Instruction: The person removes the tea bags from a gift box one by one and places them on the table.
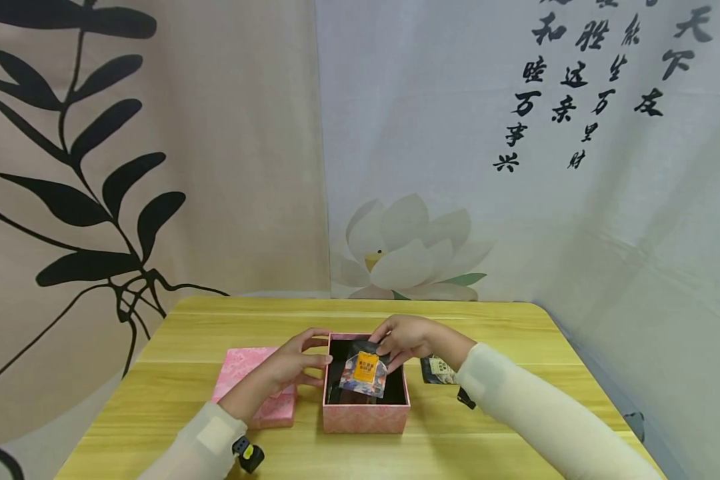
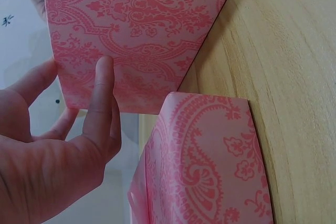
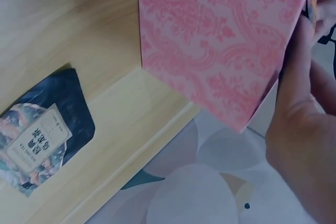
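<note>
A pink patterned box (image 1: 366,420) with a dark inside stands uncovered on the table. My right hand (image 1: 409,335) reaches over its back right corner and pinches the top of a dark tea packet (image 1: 365,369). This packet has an orange label and a colourful print, and it leans inside the box opening. On the box's left side, my left hand (image 1: 294,365) touches the wall and rim with spread fingers. In the left wrist view a fingertip (image 2: 105,65) lies against the patterned outer wall. Only a sliver of the packet shows in the right wrist view.
A matching pink lid (image 1: 243,367) lies left of the box, partly under my left forearm. Another dark packet (image 3: 39,137), its label reading oolong tea, lies on the wooden table (image 1: 264,460) to the right. A printed cloth (image 1: 246,167) hangs behind the table.
</note>
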The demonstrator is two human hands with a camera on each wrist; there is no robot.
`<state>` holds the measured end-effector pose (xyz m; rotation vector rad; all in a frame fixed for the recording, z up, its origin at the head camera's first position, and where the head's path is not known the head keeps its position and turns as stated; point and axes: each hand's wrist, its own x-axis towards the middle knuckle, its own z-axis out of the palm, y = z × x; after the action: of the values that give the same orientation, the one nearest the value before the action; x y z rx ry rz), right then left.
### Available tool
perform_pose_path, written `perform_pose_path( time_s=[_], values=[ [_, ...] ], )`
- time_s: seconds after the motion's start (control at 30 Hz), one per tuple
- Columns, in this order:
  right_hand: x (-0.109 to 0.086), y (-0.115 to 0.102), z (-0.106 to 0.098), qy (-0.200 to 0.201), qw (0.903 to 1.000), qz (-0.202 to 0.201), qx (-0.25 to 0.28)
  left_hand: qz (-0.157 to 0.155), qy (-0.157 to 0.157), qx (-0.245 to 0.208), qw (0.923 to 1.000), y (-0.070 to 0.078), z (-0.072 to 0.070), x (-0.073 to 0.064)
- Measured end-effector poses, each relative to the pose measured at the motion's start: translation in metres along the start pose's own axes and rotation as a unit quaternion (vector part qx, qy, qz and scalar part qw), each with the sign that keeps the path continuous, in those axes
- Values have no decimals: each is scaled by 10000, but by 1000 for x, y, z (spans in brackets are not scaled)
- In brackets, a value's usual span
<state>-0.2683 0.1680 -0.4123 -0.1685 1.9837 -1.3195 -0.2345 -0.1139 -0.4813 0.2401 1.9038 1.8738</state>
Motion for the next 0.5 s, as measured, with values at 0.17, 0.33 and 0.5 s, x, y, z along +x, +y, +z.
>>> perform_pose_path(
  time_s=[0.17,0.33,0.5],
  values=[
    [-5,4,-11,-60,9998,-17,199,-9,-6,-37,10000,0,1,1],
    [-12,7,-25,-127,9995,-41,275,17,-21,-63,10000,0,2,1],
    [-19,11,-39,-144,9993,-20,354,68,-91,-58,9999,2,3,0]
  ],
)
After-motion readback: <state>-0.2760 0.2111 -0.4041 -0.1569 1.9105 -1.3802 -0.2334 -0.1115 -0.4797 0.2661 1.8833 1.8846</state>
